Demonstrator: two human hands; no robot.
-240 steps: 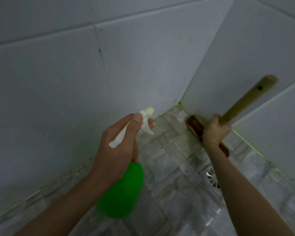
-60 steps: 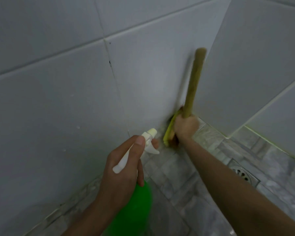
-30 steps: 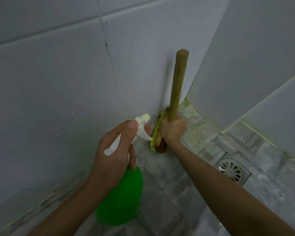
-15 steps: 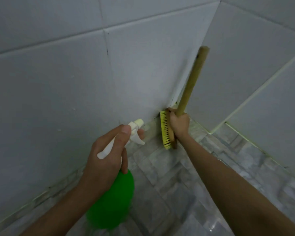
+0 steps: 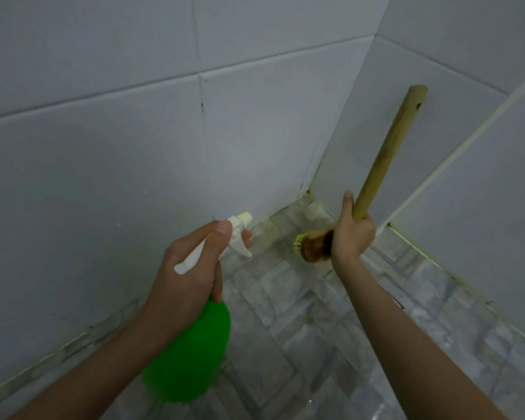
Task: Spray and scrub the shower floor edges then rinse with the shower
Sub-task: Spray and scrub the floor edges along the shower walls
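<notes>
Brush head sits just left of your right hand, which grips its handle near the shower floor corner; your left hand clasps the spray bottle.

Tiled corner of a bathroom shower.

Large glossy white wall tiles filled 9 to 3 o'clock and met in a corner at 1 o'clock, above a floor of small grey marbled tiles running down to 6 o'clock. Yellow-green staining lined the grout joint between wall and floor at 3 to 4 o'clock. A green spray bottle in the left hand and a wooden scrub brush in the right hand were cleaning gear.
</notes>
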